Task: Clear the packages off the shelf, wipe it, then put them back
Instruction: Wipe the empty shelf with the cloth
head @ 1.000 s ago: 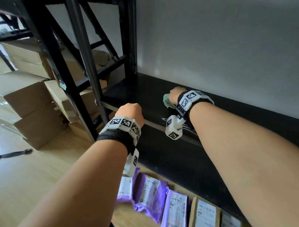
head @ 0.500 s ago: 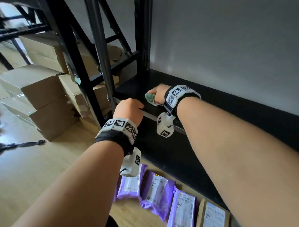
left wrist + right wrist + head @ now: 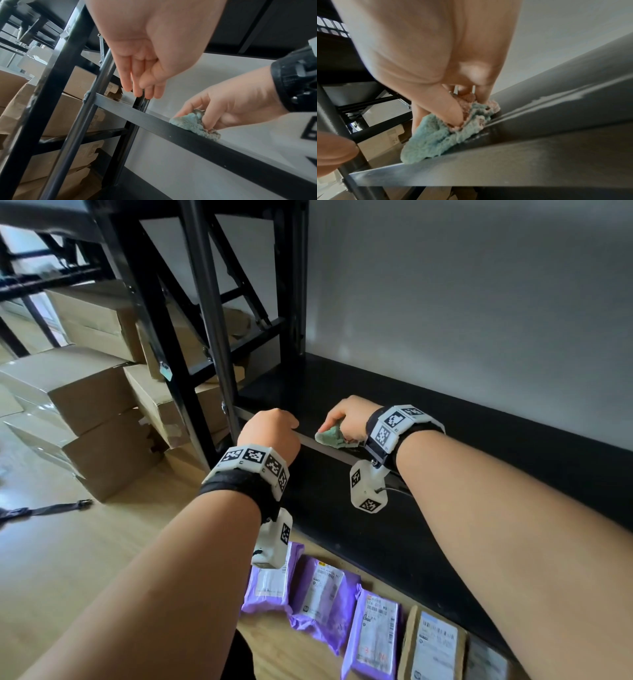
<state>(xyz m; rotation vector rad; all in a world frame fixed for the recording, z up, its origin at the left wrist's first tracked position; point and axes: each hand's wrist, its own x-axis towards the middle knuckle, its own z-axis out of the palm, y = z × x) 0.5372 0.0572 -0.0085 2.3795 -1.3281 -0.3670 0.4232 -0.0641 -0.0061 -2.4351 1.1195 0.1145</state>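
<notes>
The black shelf (image 3: 394,412) is bare. My right hand (image 3: 346,419) grips a crumpled teal cloth (image 3: 333,437) and presses it on the shelf's front edge near the left end. The right wrist view shows the thumb and fingers curled round the cloth (image 3: 433,138). To its left my left hand (image 3: 269,429) hovers at the front rail (image 3: 188,138); its fingers (image 3: 137,88) hang loose and hold nothing. Three purple packages (image 3: 322,590) and a brown one (image 3: 433,645) lie in a row on the floor below the shelf.
Black upright posts (image 3: 212,337) and cross braces stand just left of my hands. Stacked cardboard boxes (image 3: 85,392) fill the floor at the left. A grey wall (image 3: 479,302) backs the shelf. A black strap (image 3: 48,510) lies on the wooden floor.
My right hand has drawn the cloth from the middle of the shelf to its front edge, closer to my left hand. The left hand has stayed at the rail.
</notes>
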